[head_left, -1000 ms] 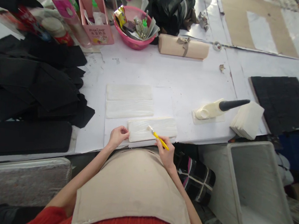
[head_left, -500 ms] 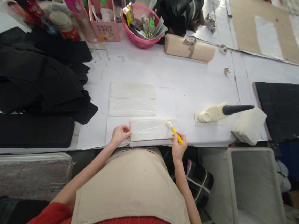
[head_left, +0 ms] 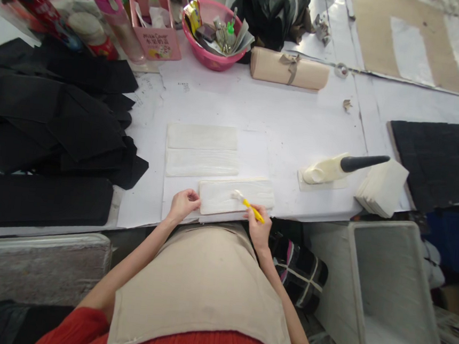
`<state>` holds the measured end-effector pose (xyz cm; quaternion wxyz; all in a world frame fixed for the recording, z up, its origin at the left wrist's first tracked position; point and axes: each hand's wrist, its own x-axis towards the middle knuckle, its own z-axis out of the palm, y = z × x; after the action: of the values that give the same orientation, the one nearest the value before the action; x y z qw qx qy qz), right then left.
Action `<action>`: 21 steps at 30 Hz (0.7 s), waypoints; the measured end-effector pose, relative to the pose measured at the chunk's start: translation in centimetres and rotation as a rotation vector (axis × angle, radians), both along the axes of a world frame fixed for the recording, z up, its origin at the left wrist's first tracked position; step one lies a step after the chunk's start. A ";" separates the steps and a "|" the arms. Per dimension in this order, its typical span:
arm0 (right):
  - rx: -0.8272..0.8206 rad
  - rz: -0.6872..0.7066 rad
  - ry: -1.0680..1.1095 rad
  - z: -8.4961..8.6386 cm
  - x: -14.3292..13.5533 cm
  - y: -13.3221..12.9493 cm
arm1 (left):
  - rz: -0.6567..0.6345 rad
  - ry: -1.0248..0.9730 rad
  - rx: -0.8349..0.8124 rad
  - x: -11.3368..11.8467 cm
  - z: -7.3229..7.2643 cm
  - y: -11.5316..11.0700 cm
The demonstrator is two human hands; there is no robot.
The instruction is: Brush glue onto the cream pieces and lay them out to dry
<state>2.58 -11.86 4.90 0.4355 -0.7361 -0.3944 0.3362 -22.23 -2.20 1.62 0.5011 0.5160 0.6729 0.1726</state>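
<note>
Currently, right hand [head_left: 258, 225] closed round yellow brush [head_left: 255, 212], bristles [head_left: 237, 195] on or just over top of pale panel stack [head_left: 215, 196]. Stack sits at front edge of white-covered surface [head_left: 286, 118], just beside two pale strips [head_left: 202, 136]. Left hand [head_left: 184, 204] half-curled, fingertips at stack's left end; can't tell if pinching. Panels probably light, bendy, maybe slippery where streaky; top one could slide. Best hold: left edge, clear of streaks. Brush likely light, stiff; hold mid-handle.

Left hand [head_left: 184, 205]: contact with white panel [head_left: 219, 197] unclear
Plaid bundle [head_left: 308, 280]: partly behind right forearm [head_left: 283, 294]
Black pieces [head_left: 50, 113]: cut by left edge
Writing [head_left: 183, 86]: too small to read
</note>
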 end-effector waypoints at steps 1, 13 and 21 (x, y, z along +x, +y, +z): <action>0.016 -0.095 -0.096 0.0 1.3 -0.4 | 0.004 0.000 0.003 -0.1 -0.1 0.0; 0.066 -0.128 -0.615 -2.4 7.0 -0.4 | 0.171 -0.173 -0.062 0.2 0.9 -0.3; -0.007 -0.083 -0.646 -5.7 6.6 0.4 | 0.090 -0.063 -0.008 0.7 -0.3 -1.6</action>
<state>9.16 -11.44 -0.81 0.2986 -0.8216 -0.4808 0.0688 -21.56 -3.81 1.31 0.5161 0.4775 0.6799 0.2085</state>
